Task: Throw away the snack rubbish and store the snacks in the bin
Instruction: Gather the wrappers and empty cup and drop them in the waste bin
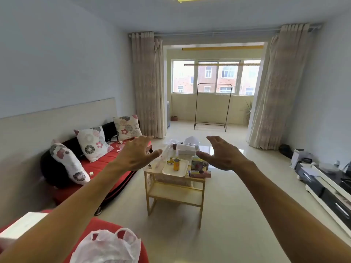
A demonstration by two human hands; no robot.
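Both arms stretch out in front of me at chest height. My left hand (135,153) and my right hand (221,153) are open with fingers spread, and neither holds anything. Beyond them, well out of reach, stands a small wooden side table (174,194). On it lie a pale tray (179,170) with a yellow can (176,164), a yellow wrapper (170,160), a green snack box (197,163), a flat purple packet (200,174), a dark cup (174,145) and a white box (187,149). A white plastic bag (106,247) lies on a red seat just below me.
A red sofa (98,164) with three floral cushions runs along the left wall, with small scraps on its seat. A black-and-white TV cabinet (326,188) lines the right wall. A clothes rack (211,107) stands on the balcony beyond beige curtains. The floor is pale tile.
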